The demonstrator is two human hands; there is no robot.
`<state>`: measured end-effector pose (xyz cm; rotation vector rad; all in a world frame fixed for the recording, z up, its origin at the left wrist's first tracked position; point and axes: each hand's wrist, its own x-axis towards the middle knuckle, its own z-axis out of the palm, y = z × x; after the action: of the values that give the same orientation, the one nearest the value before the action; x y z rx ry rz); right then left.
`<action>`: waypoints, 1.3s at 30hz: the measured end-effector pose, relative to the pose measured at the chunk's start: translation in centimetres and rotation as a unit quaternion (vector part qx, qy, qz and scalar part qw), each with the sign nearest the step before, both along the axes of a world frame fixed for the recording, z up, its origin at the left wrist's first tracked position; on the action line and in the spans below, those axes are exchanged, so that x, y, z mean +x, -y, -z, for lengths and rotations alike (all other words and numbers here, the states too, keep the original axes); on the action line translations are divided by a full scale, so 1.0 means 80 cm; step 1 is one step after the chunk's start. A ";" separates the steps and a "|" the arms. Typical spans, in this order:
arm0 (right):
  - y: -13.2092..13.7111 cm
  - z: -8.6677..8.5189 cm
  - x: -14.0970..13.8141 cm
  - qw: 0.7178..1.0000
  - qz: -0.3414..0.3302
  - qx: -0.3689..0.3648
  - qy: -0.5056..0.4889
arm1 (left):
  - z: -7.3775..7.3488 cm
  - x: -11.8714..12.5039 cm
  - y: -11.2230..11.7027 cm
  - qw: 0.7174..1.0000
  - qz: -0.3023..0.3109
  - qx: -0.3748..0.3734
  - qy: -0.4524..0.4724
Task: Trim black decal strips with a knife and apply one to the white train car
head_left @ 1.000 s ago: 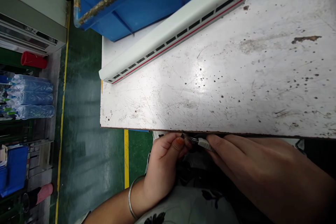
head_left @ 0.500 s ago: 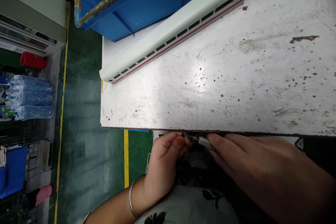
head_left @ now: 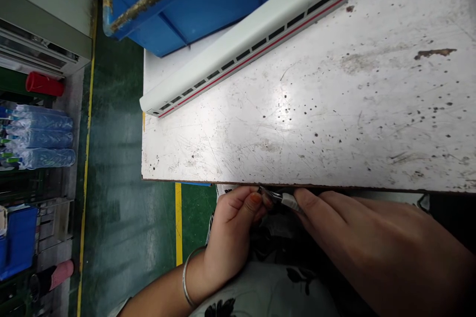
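Small silver part (head_left: 286, 200) sits clamped between the fingertips of your left hand (head_left: 230, 233) and right hand (head_left: 372, 247), just under the edge of the scuffed white workbench (head_left: 297, 109), green floor (head_left: 126, 208) to its left.

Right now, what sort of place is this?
Probably a factory workshop: a scratched workbench, a green floor with yellow lane lines, a blue crate and a white model train body. The left hand and right hand pinch a small metal part.

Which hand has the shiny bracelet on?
The left hand: a metal bangle circles its wrist. The right hand shows no bangle.
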<state>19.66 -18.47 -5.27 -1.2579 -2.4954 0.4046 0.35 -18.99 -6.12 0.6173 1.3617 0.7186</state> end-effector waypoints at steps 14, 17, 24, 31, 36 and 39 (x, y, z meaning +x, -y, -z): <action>0.000 0.001 0.011 0.998 -0.036 -0.042 -0.001 | 0.003 0.000 0.001 1.000 -0.013 0.006 0.021; -0.002 0.001 0.011 0.998 -0.037 -0.047 -0.002 | 0.003 0.000 0.000 1.000 -0.014 0.007 0.025; -0.006 -0.004 0.003 1.000 -0.007 -0.018 -0.004 | 0.001 -0.001 0.000 1.000 -0.013 0.003 0.027; -0.004 -0.013 -0.002 1.000 -0.009 0.003 0.015 | -0.001 0.002 -0.002 0.999 -0.023 -0.007 0.033; -0.009 -0.012 0.000 1.000 -0.024 -0.011 0.000 | 0.000 0.003 -0.002 1.000 -0.019 -0.003 0.025; -0.013 -0.009 0.003 0.998 -0.036 -0.050 -0.010 | -0.001 0.002 -0.001 1.000 -0.017 -0.002 0.024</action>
<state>19.90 -17.47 -4.56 -1.1954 -2.5376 0.5628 0.52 -18.88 -6.05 0.5710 1.3318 0.7541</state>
